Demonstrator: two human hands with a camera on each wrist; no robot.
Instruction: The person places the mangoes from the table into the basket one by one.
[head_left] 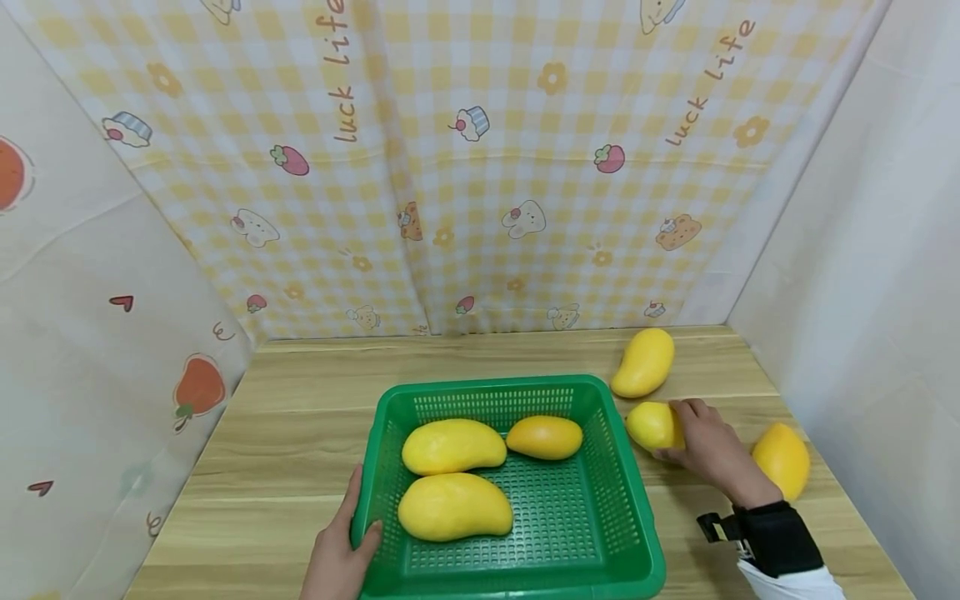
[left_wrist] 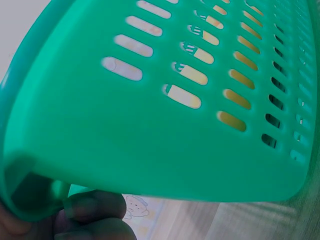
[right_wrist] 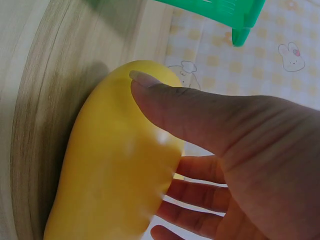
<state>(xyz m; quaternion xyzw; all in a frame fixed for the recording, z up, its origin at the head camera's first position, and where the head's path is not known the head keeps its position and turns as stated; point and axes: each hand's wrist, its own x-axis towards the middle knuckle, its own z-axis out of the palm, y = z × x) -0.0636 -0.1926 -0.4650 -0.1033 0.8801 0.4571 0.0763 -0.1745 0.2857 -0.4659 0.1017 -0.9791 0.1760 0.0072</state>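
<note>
A green plastic basket (head_left: 517, 581) stands on the table with three yellow mangoes inside: two larger ones (head_left: 453, 447) (head_left: 455, 507) at the left and a smaller, more orange one (head_left: 544, 437) beside them. My left hand (head_left: 339, 542) grips the basket's left rim, thumb over the edge; the left wrist view shows curled fingers (left_wrist: 97, 207) under the slotted wall. Right of the basket, my right hand (head_left: 712, 450) holds a yellow mango (head_left: 655, 427) low over the table. In the right wrist view, its thumb lies across this mango (right_wrist: 117, 150), the other fingers partly hidden behind.
Another mango (head_left: 643, 362) lies behind the right hand, and one more (head_left: 782, 461) sits near the table's right edge, beside the right wrist. Patterned cloth (head_left: 480, 175) hangs behind the wooden table (head_left: 277, 433), with white cloth walls at both sides.
</note>
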